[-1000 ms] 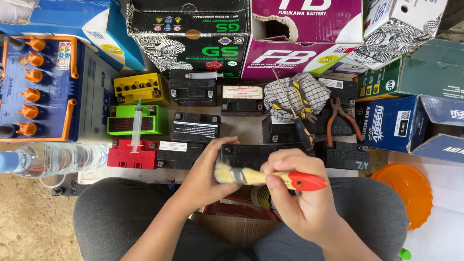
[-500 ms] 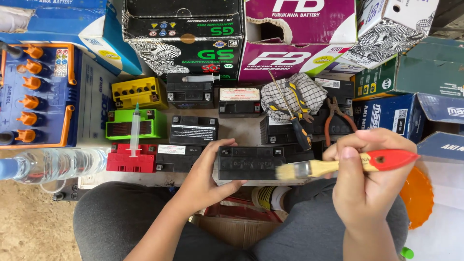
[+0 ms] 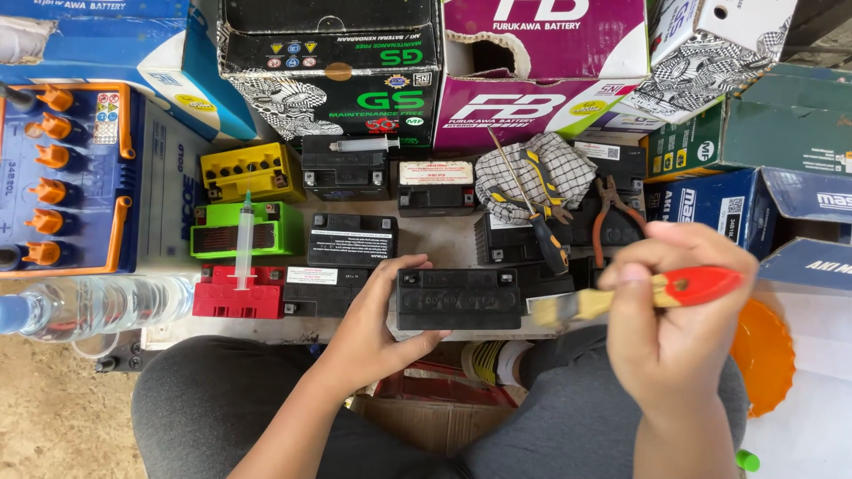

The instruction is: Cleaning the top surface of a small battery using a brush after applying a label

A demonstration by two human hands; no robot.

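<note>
My left hand grips the left end of a small black battery that stands at the front edge of a low board. My right hand holds a paintbrush with a red handle and pale bristles. The bristles point left, just off the battery's right end. Both knees in grey trousers show below the board.
Several small batteries cover the board: yellow, green, red, others black. A syringe lies across two. A checked cloth, screwdriver and pliers lie right of centre. Cardboard boxes ring the back; a big blue battery and water bottle sit left; an orange lid right.
My right hand has swept the brush from the battery's left end across to its right end and off it. My left hand keeps its hold on the battery.
</note>
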